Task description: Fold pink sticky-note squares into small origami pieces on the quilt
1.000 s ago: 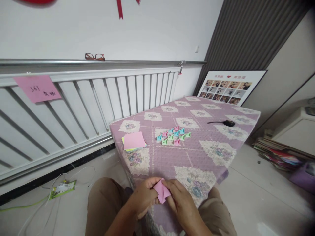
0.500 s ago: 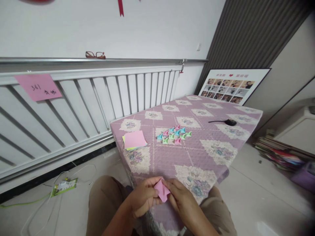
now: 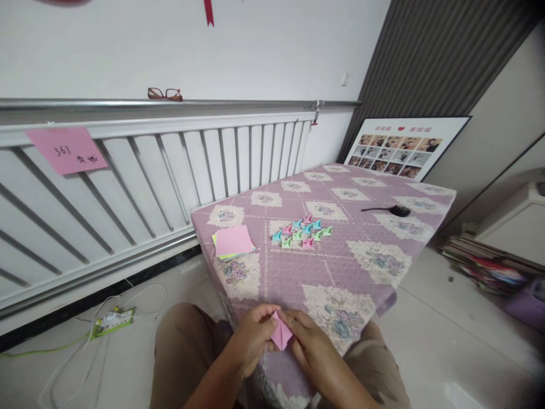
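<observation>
Between my two hands is a folded piece of pink paper (image 3: 281, 333), now a narrow diamond with a crease down its middle. My left hand (image 3: 254, 336) pinches its left side, thumb on top. From the right, my right hand (image 3: 307, 339) grips the other edge, fingers partly hidden behind the paper. Farther up the table sits a cluster of small folded paper figures (image 3: 307, 229) in pink, blue and green. To their left lies a stack of square paper sheets (image 3: 233, 241), pink on top with yellow and blue edges showing.
The table has a purple flowered cloth (image 3: 293, 278). A black ladle (image 3: 398, 211) lies at its far right. Behind stands a white radiator (image 3: 238, 156), with glasses (image 3: 165, 94) on the pipe above. A power strip (image 3: 113, 322) with cables is on the floor at left.
The right flap of the pink paper, which stuck out before, now lies folded in, so the shape is narrower. Both hands stay in nearly the same place.
</observation>
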A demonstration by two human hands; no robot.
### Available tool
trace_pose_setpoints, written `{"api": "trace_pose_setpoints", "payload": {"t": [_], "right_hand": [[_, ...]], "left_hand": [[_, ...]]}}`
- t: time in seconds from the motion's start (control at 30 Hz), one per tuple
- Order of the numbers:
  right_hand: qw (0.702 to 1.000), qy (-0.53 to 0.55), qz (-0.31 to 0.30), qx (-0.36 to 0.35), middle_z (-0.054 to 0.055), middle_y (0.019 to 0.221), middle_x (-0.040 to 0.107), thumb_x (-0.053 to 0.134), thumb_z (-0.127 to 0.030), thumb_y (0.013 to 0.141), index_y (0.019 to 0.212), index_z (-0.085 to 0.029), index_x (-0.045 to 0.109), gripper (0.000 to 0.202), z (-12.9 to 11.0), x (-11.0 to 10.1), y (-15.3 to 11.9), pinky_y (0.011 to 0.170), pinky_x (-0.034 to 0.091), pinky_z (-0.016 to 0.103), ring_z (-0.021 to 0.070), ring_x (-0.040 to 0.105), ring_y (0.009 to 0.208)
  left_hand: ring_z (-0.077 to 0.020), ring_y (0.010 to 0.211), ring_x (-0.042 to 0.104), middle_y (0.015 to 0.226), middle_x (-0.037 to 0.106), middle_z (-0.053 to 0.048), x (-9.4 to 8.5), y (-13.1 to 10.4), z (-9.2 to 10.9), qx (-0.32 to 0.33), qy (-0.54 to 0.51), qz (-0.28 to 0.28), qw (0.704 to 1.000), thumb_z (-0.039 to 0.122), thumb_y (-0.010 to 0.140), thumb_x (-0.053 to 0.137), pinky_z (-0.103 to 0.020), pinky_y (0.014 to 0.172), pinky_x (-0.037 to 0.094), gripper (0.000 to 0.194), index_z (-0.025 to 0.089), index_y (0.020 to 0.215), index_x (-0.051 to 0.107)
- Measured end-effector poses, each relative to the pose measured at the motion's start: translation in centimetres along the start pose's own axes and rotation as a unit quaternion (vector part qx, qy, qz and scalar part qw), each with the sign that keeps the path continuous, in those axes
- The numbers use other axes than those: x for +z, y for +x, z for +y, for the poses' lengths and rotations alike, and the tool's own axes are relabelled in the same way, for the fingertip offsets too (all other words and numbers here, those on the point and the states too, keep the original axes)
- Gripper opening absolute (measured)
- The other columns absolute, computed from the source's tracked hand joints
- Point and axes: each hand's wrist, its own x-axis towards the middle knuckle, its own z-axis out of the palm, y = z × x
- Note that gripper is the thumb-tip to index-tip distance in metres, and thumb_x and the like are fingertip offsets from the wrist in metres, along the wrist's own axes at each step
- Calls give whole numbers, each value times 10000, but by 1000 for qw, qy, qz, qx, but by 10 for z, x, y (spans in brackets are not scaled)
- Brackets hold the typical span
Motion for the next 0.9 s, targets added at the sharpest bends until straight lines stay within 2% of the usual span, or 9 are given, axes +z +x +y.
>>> {"api": "trace_pose_setpoints", "payload": {"t": [0.17,0.27,0.4,0.53,0.67,0.8,0.9], "right_hand": [[998,66,12,1,72,1122,612,363,-32,758,1300,-267,525,612,-2,-1,2,920,476,332,166,582,1039],[996,91,11,16,74,1144,608,365,-57,774,1296,-270,532,588,-3,-4,1,928,472,345,174,582,1051],[992,124,6,37,100,1190,596,392,-166,858,1281,-256,556,462,-4,-6,-1,932,467,357,207,578,1070],[987,132,32,80,104,1164,611,424,-295,913,1211,-251,613,356,-1,-1,0,945,448,355,219,573,1072],[979,153,73,113,82,1067,646,494,-310,883,1117,-253,660,293,6,12,1,885,463,327,208,604,986],[957,187,130,180,72,998,662,579,-303,804,1104,-230,646,315,14,24,0,807,481,318,213,620,912],[944,218,138,208,68,939,668,610,-322,763,1038,-204,650,302,18,28,0,765,478,319,215,621,851]], "left_hand": [[-153,760,577,921,615,-68,2,-1,2,2,6,8,1000,417,628,730,-288,677,458,554,127,1063,547],[-163,773,580,917,620,-67,2,1,1,4,6,9,1000,384,627,722,-289,677,459,527,130,1055,547],[-172,780,585,922,624,-70,1,4,-1,7,7,16,1000,352,634,709,-291,678,463,494,135,1049,555],[-168,768,585,937,626,-69,0,6,-3,14,13,20,1000,323,639,686,-286,670,464,466,143,1051,564],[-168,762,585,953,627,-70,1,6,-6,24,18,20,999,296,651,648,-278,653,459,444,149,1061,562],[-185,772,597,967,635,-80,0,7,-8,37,33,17,999,260,661,602,-279,643,450,421,147,1064,558],[-180,762,594,964,637,-82,0,8,-9,46,60,19,997,217,676,566,-271,641,441,441,142,1110,544]]}}
